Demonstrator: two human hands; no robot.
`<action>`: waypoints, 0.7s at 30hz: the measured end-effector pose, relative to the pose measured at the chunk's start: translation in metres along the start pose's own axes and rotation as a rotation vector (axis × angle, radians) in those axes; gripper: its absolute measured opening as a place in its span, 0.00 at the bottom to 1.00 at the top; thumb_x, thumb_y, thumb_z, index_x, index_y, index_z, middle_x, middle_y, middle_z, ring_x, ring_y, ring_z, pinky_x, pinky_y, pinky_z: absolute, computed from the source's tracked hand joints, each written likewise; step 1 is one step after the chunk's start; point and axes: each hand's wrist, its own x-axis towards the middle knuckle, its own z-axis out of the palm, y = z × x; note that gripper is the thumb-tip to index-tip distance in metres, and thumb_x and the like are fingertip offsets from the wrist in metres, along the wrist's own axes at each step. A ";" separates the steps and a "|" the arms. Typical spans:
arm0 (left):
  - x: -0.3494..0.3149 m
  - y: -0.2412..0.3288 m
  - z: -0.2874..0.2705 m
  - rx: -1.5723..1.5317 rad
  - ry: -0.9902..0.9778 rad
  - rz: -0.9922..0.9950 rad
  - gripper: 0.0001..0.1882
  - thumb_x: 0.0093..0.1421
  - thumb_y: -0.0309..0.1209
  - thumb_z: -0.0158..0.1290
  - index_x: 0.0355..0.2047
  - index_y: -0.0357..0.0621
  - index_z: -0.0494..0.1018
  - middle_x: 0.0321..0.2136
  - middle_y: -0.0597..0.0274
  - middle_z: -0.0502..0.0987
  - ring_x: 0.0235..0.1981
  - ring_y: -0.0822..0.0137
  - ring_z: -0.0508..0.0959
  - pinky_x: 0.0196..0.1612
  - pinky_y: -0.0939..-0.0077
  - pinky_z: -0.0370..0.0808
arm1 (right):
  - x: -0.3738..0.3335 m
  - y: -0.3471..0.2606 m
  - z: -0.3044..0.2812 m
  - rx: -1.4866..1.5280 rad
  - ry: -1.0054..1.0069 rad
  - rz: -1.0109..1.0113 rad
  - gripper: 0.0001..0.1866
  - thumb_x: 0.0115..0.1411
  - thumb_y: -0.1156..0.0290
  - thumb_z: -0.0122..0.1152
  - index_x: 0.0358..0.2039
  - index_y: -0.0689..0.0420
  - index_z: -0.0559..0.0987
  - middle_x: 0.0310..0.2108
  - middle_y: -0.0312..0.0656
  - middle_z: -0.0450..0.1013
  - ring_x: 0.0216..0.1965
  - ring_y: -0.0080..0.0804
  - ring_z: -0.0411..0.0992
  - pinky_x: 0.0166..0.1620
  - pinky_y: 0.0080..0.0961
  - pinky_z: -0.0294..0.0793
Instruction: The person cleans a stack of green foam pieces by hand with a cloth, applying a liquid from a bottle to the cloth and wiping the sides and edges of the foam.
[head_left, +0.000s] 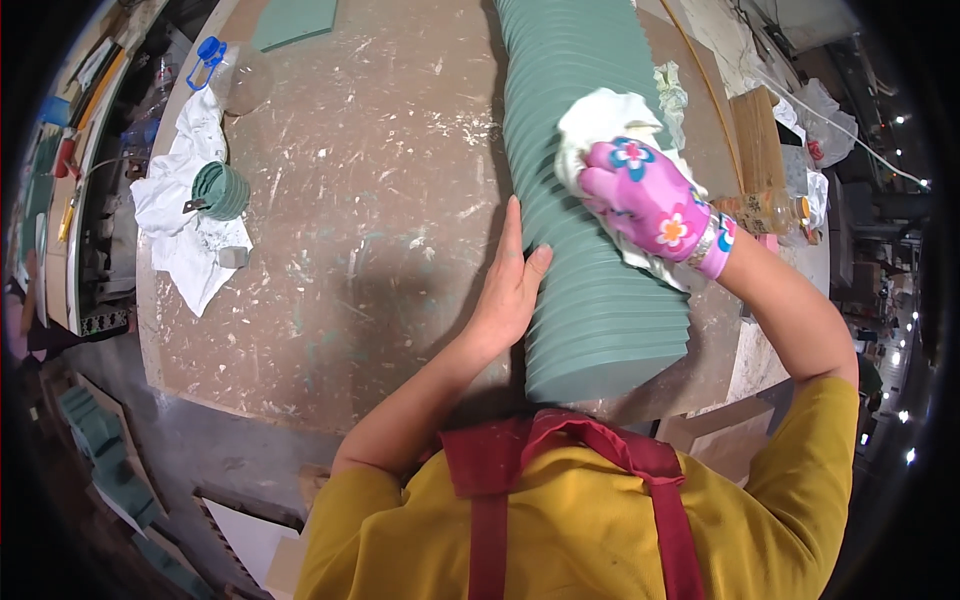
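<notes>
A long green ribbed column (600, 320) lies lengthwise on the brown worktable (380, 200), its flat end toward me. My right hand (655, 200), in a pink flowered glove, grips a white cloth (605, 115) and presses it on the column's ribs. Part of the cloth hangs below the glove, along the column's right side. My bare left hand (510, 290) rests against the column's left side, fingers stretched out and thumb apart, holding nothing.
At the left, a small green ribbed cup (220, 190) stands on a white rag (170, 205), beside a clear jug with a blue cap (240, 80). A flat green piece (295, 22) lies at the far edge. Right of the column are a plastic bottle (765, 212) and an orange cord (715, 95).
</notes>
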 end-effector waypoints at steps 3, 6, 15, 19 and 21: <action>0.000 -0.006 0.001 -0.023 -0.008 0.032 0.33 0.69 0.39 0.39 0.66 0.32 0.40 0.64 0.38 0.52 0.66 0.50 0.53 0.65 0.67 0.51 | 0.027 -0.012 0.011 -0.076 -0.081 -0.188 0.13 0.43 0.74 0.60 0.33 0.56 0.76 0.34 0.41 0.71 0.33 0.39 0.74 0.39 0.34 0.74; 0.002 -0.022 -0.005 -0.070 -0.089 -0.017 0.33 0.68 0.39 0.41 0.65 0.33 0.44 0.62 0.38 0.55 0.64 0.47 0.56 0.64 0.65 0.54 | 0.055 -0.027 0.041 -0.093 -0.305 -0.255 0.09 0.46 0.72 0.60 0.30 0.58 0.76 0.26 0.44 0.74 0.29 0.40 0.76 0.35 0.34 0.76; -0.006 -0.002 -0.026 -0.150 0.031 0.089 0.37 0.69 0.41 0.39 0.67 0.36 0.36 0.68 0.46 0.41 0.68 0.53 0.47 0.65 0.63 0.50 | -0.076 0.019 -0.034 0.775 0.590 0.877 0.23 0.61 0.58 0.58 0.53 0.57 0.73 0.45 0.45 0.74 0.43 0.31 0.75 0.46 0.21 0.75; 0.000 -0.002 0.000 -0.073 -0.057 0.181 0.39 0.68 0.44 0.39 0.66 0.32 0.34 0.68 0.44 0.34 0.69 0.54 0.36 0.68 0.63 0.34 | -0.182 0.042 0.031 1.440 0.745 1.162 0.23 0.64 0.59 0.53 0.55 0.59 0.70 0.49 0.45 0.72 0.46 0.30 0.74 0.49 0.23 0.74; 0.002 -0.011 0.007 -0.015 -0.004 0.180 0.42 0.66 0.43 0.43 0.66 0.33 0.32 0.68 0.44 0.31 0.69 0.54 0.34 0.68 0.63 0.34 | -0.141 0.000 0.067 1.290 0.811 1.326 0.23 0.65 0.59 0.50 0.55 0.58 0.69 0.50 0.45 0.71 0.49 0.31 0.72 0.52 0.27 0.72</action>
